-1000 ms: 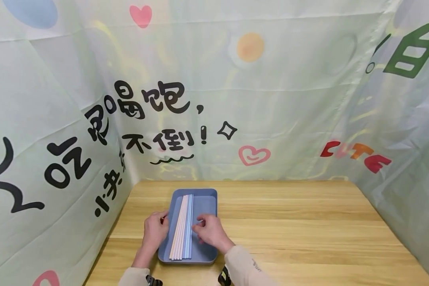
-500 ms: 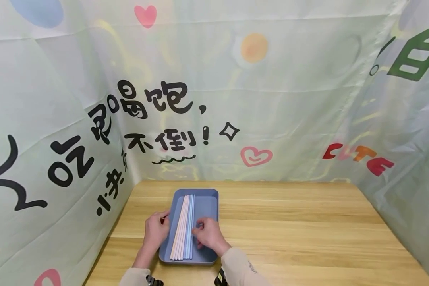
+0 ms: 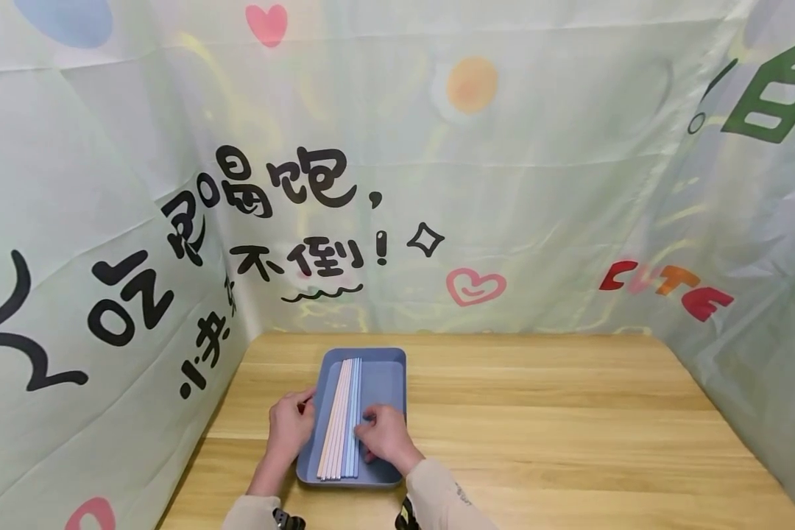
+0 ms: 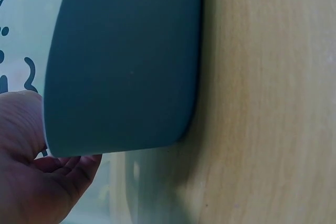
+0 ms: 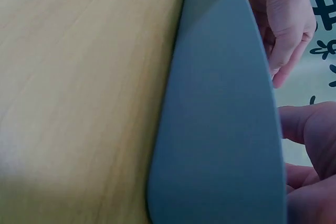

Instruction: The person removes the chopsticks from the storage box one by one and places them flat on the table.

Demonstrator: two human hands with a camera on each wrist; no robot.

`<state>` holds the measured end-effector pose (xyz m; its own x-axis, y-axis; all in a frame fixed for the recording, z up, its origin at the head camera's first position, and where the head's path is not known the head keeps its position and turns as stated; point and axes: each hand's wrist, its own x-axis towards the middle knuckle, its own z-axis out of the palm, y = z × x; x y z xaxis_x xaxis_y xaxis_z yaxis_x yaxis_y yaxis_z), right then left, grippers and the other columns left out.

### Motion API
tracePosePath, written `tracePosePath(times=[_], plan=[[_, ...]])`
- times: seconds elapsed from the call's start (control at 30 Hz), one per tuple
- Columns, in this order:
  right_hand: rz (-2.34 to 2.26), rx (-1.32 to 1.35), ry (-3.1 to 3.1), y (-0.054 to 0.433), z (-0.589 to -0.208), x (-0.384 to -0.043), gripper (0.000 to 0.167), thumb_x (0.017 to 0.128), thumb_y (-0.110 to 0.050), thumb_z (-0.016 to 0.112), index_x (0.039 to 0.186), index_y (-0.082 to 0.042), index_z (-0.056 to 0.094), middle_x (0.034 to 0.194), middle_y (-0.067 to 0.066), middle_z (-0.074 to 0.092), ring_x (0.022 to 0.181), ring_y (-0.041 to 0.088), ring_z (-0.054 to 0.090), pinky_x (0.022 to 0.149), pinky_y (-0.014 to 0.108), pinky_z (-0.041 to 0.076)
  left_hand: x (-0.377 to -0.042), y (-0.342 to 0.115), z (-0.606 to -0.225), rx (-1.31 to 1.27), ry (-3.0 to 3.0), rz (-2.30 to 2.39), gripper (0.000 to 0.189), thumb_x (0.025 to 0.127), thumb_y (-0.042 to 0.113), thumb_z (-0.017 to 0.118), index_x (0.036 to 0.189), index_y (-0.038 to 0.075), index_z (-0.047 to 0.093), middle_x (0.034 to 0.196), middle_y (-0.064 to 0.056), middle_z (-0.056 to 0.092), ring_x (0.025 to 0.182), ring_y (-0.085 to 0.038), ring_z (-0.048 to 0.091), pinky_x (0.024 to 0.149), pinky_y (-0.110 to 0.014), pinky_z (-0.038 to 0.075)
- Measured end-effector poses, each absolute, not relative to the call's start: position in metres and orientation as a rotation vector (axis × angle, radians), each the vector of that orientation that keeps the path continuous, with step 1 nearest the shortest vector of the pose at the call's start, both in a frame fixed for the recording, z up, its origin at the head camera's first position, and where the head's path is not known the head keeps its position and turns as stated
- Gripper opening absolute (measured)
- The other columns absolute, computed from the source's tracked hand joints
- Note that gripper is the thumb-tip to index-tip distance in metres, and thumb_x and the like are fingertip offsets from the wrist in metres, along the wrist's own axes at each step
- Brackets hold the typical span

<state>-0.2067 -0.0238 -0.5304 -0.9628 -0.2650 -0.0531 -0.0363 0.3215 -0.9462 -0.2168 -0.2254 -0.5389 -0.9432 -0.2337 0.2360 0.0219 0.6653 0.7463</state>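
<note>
A blue-grey rectangular tray [image 3: 384, 383] lies on the wooden table. Several chopsticks [image 3: 334, 434] lie lengthwise along its left half, pale pink and white ones at the left and light blue ones at the right. My left hand [image 3: 290, 423] grips the tray's left rim, thumb on the inner side, with some fingers hidden behind the wall. Over the tray my right hand [image 3: 386, 438] has loosely bent fingers, the tips right at the outermost blue chopstick. From the right wrist, the tray wall [image 5: 220, 114] hides those fingertips.
Printed cloth [image 3: 536, 206] hangs at the back and both sides of the wooden table [image 3: 556, 434]. The left cloth [image 3: 93, 184] stands close beyond my left hand. Dark straps show at both sleeves.
My right forearm has shifted slightly left, and its hand has come slightly closer in toward the chopsticks. My left hand keeps its place at the tray's rim.
</note>
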Motion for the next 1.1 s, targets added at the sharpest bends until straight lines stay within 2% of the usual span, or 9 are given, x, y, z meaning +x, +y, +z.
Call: tracePosePath(times=[0.5, 0.87, 1.1], plan=[[-1.653, -0.225, 2.412, -0.0287, -0.5326, -0.2132, 0.036, 0.091, 0.001, 0.072, 0.123, 0.017, 0.065, 0.07, 0.007, 0.062, 0.046, 0.015, 0.062, 0.044, 0.033, 0.056, -0.2209, -0.2249, -0.5366, 0.137, -2.549, -1.162, 0.029, 0.097, -0.002, 0.062, 0.123, -0.005, 0.075, 0.105, -0.021, 0.076, 0.079, -0.019, 0.061, 0.061, -0.022, 0.048], [-1.663, -0.259, 2.44, -0.0307, -0.5354, -0.2142, 0.036, 0.086, 0.01, 0.072, 0.121, 0.018, 0.065, 0.069, 0.006, 0.064, 0.046, 0.022, 0.068, 0.043, 0.03, 0.056, -0.2222, -0.2261, -0.5368, 0.133, -2.568, -1.139, 0.03, 0.097, -0.003, 0.062, 0.124, -0.004, 0.075, 0.107, -0.022, 0.076, 0.08, -0.02, 0.062, 0.062, -0.022, 0.048], [-1.672, -0.234, 2.427, -0.0301, -0.5354, -0.2123, 0.037, 0.085, 0.014, 0.069, 0.121, 0.018, 0.064, 0.067, 0.004, 0.061, 0.047, 0.021, 0.067, 0.045, 0.031, 0.056, -0.2199, -0.2263, -0.5383, 0.136, -2.572, -1.143, 0.03, 0.097, -0.002, 0.062, 0.125, -0.003, 0.075, 0.108, -0.021, 0.076, 0.081, -0.019, 0.063, 0.063, -0.022, 0.049]])
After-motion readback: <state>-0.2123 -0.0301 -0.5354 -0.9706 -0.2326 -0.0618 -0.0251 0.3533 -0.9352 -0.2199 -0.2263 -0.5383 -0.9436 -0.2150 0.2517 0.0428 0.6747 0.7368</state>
